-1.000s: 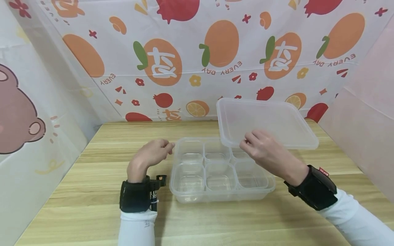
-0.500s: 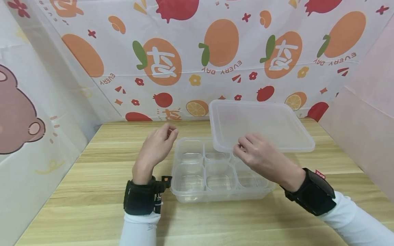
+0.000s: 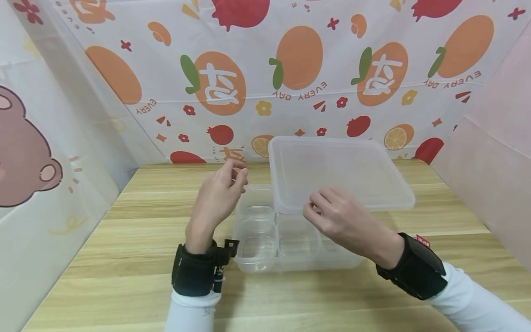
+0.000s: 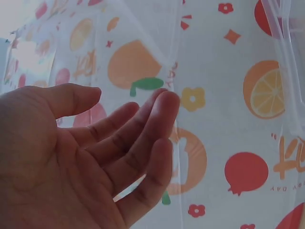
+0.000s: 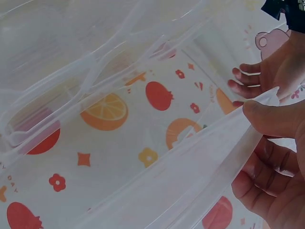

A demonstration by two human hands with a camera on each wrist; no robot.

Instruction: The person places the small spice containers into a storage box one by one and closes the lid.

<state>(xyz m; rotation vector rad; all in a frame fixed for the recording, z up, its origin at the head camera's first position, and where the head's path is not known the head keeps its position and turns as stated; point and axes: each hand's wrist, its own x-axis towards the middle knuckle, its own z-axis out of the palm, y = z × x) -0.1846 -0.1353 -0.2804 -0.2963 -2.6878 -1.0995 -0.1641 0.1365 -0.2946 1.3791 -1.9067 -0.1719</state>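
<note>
My right hand (image 3: pixel 338 221) pinches the near edge of a translucent plastic lid (image 3: pixel 332 170), tilted above the right part of a clear food storage box (image 3: pixel 265 265). In the right wrist view the thumb (image 5: pixel 269 117) lies over the lid's rim, the other fingers curl beneath. The box holds several clear compartments in two rows; the lid and right hand cover those on the right. My left hand (image 3: pixel 215 198) is raised at the box's left side, overlapping its rim in the head view. In the left wrist view its fingers are loosely bent with nothing between them.
The box stands on a light wood-grain table (image 3: pixel 124 258). A white cloth with printed fruit (image 3: pixel 300 57) hangs behind the table. Pale cloths flank it, the left one (image 3: pixel 25 147) showing a bear.
The right hand has carried the lid left and slightly nearer, over more of the box. The left hand has risen and moved away from me beside the box, its fingers turning upward.
</note>
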